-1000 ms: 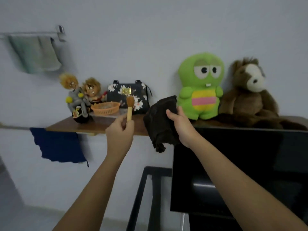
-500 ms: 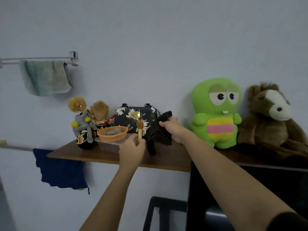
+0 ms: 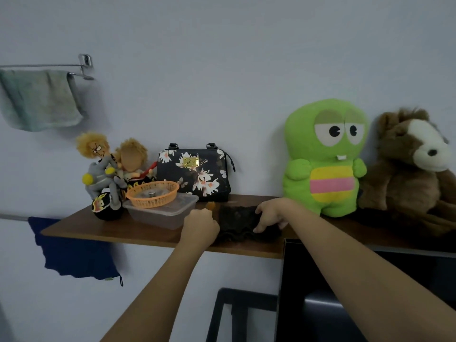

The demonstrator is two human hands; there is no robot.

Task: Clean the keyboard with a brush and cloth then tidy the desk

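Head view: my right hand [image 3: 270,214] lies on the dark cloth [image 3: 243,224], fingers pressing it flat on the wooden shelf [image 3: 103,230]. At its 9 o'clock, my left hand [image 3: 201,224] is closed around the brush [image 3: 211,206], only its orange tip showing, just beside the clear plastic box [image 3: 161,213].

**Shelf clutter along the wall**

A wooden shelf [image 3: 103,230] carries two yellow-haired dolls [image 3: 111,166] on a toy motorbike at its left end. Beside them an orange basket [image 3: 153,193] sits on top of a clear plastic container [image 3: 162,213], and a floral handbag [image 3: 195,174] stands behind (gold plate on its front). Further right stand a green plush [image 3: 325,159] and a brown plush [image 3: 409,166], touching. A pale towel [image 3: 39,99] hangs from a wall rail; a blue cloth [image 3: 74,253] hangs below the shelf.
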